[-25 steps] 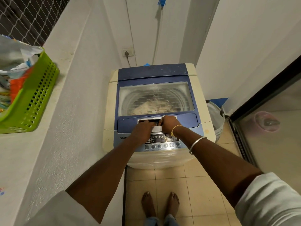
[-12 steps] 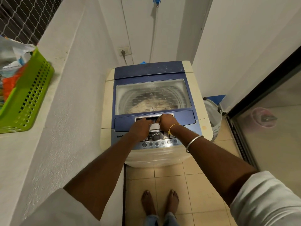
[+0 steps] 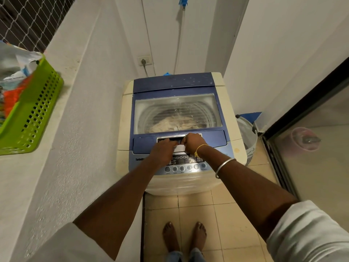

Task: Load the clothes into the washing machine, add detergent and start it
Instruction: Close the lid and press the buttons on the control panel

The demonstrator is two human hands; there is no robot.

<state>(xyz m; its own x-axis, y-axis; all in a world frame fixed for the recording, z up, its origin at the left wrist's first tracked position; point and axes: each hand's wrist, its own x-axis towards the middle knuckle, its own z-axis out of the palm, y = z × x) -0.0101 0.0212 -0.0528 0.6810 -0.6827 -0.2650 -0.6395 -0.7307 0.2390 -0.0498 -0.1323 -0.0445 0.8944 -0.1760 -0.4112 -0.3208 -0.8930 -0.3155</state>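
Observation:
The top-loading washing machine (image 3: 124,133) stands against the back wall with its blue, clear-windowed lid (image 3: 219,140) down. Pale clothes (image 3: 170,124) show in the drum through the window. My left hand (image 3: 163,151) has its fingers curled into the silver handle recess (image 3: 171,138) at the lid's front edge. Touching it on the right, my right hand (image 3: 192,142) is closed on the same handle. The control panel (image 3: 181,164) with its row of round buttons lies just below my wrists.
A green plastic basket (image 3: 32,114) holding a detergent bag (image 3: 13,61) sits on the white ledge at the left. A white laundry basket (image 3: 247,140) stands right of the machine, beside a glass sliding door (image 3: 311,157). The plug is in the wall socket (image 3: 144,61).
Both hands stay at the lid handle and the lid stays down. The view has shifted slightly, so the machine sits a little higher in frame.

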